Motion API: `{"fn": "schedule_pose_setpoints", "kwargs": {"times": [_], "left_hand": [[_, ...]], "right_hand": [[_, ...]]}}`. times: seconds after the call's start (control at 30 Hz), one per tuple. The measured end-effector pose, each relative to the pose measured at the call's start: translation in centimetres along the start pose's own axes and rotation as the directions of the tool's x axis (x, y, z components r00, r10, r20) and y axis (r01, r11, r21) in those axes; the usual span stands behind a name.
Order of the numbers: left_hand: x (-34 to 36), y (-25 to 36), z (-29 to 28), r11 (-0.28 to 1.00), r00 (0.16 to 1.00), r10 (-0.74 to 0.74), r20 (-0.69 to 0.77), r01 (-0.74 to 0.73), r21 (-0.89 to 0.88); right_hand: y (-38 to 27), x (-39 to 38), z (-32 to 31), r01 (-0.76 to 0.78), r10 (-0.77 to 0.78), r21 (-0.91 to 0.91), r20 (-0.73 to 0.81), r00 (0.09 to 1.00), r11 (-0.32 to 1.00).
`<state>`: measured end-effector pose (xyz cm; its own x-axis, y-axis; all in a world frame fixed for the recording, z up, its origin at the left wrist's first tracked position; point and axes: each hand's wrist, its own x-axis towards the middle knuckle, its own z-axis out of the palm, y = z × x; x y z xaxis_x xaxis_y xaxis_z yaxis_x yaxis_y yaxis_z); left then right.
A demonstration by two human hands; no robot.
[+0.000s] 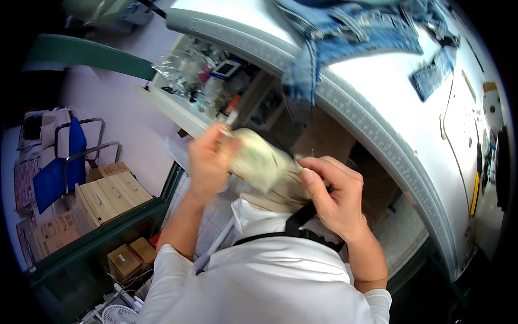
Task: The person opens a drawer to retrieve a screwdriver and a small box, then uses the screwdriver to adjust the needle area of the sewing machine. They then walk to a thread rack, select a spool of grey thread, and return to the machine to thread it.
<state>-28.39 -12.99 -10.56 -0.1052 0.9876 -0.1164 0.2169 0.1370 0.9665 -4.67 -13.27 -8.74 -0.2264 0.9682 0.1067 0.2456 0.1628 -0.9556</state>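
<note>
No text is legible: the cream packet (258,157) bears blurred green print; the cardboard box (57,233), dark print.

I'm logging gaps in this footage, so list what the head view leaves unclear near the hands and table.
Pale yellow, soft pouch-like thing in the left hand: head view, motion blur hides its markings.
Right hand: head view, its own fingers hide whatever may be between the tips.
Faded blue denim: head view, cut off by the top edge.
Jumbled small items in the off-white open drawer: head view, too small.
</note>
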Motion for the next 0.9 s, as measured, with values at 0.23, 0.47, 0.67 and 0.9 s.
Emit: {"fn": "schedule_pose_setpoints", "kwargs": {"times": [0.23, 0.47, 0.67, 0.9], "left_hand": [[9.2, -2.7, -8.7, 0.997, 0.989, -0.072, -0.13, 0.07, -0.015], [8.3, -2.2, -6.4, 0.91, 0.987, 0.071, 0.144, -0.005, -0.416], [6.5, 0.3, -4.6, 0.852, 0.889, 0.386, -0.244, -0.242, 0.464], [4.3, 1.5, -1.7, 0.87, 0.896, 0.405, -0.183, -0.316, 0.378]], "right_hand": [[0.6, 0.7, 2.0, 0.074, -0.071, -0.016, 0.108, 0.992, 0.997], [3.0, 6.5, 6.4, 0.018, -0.017, 0.031, -0.017, 1.0, 0.999], [3.7, 8.7, 8.9, 0.309, -0.317, -0.127, -0.042, 0.948, 0.942], [2.5, 10.4, 11.2, 0.526, -0.535, -0.302, 0.061, 0.843, 0.795]]}}
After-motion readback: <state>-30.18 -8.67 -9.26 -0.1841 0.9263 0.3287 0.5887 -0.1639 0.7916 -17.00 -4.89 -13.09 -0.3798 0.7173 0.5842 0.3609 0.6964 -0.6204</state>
